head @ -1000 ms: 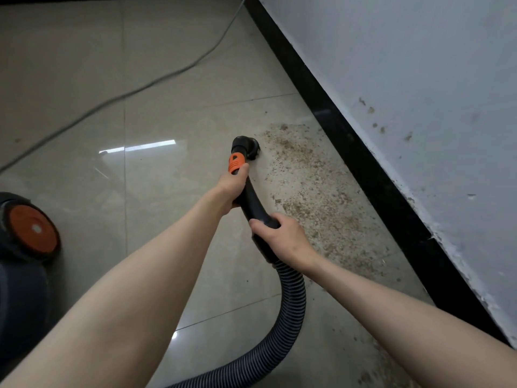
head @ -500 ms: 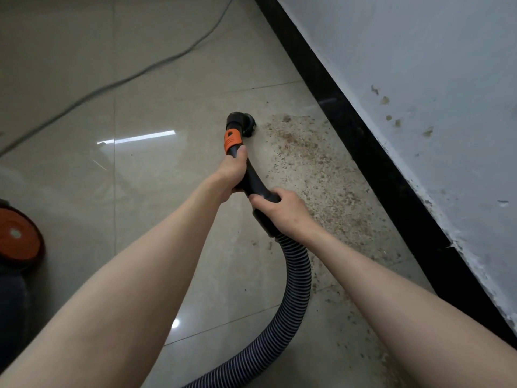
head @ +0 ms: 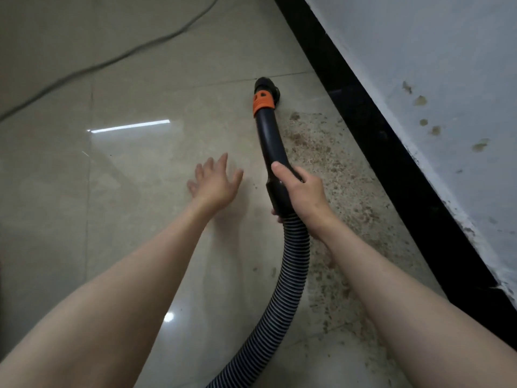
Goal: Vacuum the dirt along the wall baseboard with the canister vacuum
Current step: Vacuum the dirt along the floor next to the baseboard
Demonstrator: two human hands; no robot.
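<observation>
The right hand (head: 303, 193) grasps the black handle tube (head: 272, 152) of the vacuum, its fingers (head: 279, 169) wrapped round the lower end of the tube just above the spot where the ribbed hose (head: 282, 298) joins it. The left hand (head: 215, 182) is released and holds nothing; its fingers are spread and straight, hovering over the floor a little to the left of the tube and apart from it.

Ahead of the right fingers the tube runs up to an orange collar (head: 263, 103) and ends in the black nozzle (head: 267, 86), which sits on the floor at a tile joint. The dirt (head: 321, 152), a brown speckled patch, lies to the right of the right fingers and of the tube, spreading from just beyond the collar back along the floor beside the right forearm. Past the dirt, farther right, the black baseboard (head: 372, 135) runs diagonally under the white wall (head: 433, 65), which carries a few brown marks. The nozzle is near the baseboard but does not touch it.

Behind the right fingers the hose curves down and leftward out of the bottom of the view. To the left of the left fingers lies glossy beige tile floor (head: 126, 191) with a bright reflection. A grey cord (head: 117, 58) crosses the floor well ahead of both hands, at the upper left.
</observation>
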